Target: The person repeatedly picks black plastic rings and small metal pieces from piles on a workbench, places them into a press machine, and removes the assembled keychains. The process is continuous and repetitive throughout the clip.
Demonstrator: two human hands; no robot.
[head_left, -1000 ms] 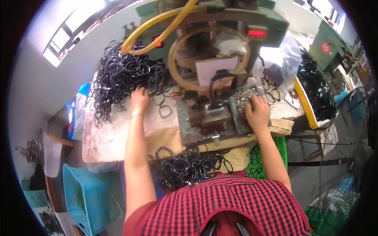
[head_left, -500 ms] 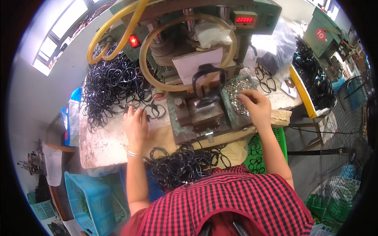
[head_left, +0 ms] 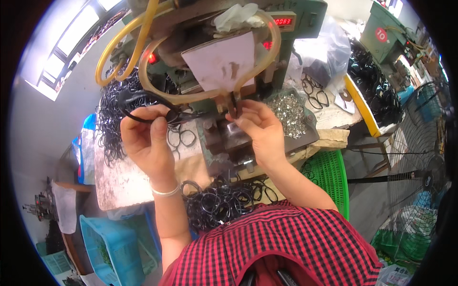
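My left hand [head_left: 150,143] is closed on a black looped handle [head_left: 129,101], held left of the press. My right hand [head_left: 265,136] pinches thumb and fingers together just above the metal block [head_left: 234,138]. Whatever is between those fingertips is too small to make out. Directly behind them hangs a pale card [head_left: 219,59] under the press [head_left: 305,19]. Beside my right hand lies a heap of small shiny metal pieces [head_left: 288,114]. Several black eyeglass frames [head_left: 181,138] lie on the table beyond my left wrist.
A tangled pile of black frames [head_left: 112,121] covers the table's left side; another pile [head_left: 214,205] sits by my lap. A yellow hose [head_left: 143,71] loops before the press. A green basket [head_left: 336,178] and a fan [head_left: 415,167] stand right, a blue crate [head_left: 112,248] lower left.
The black looped handle has gone from above the metal block to my left hand, off to the left. My right hand has moved from the metal pieces to the block.
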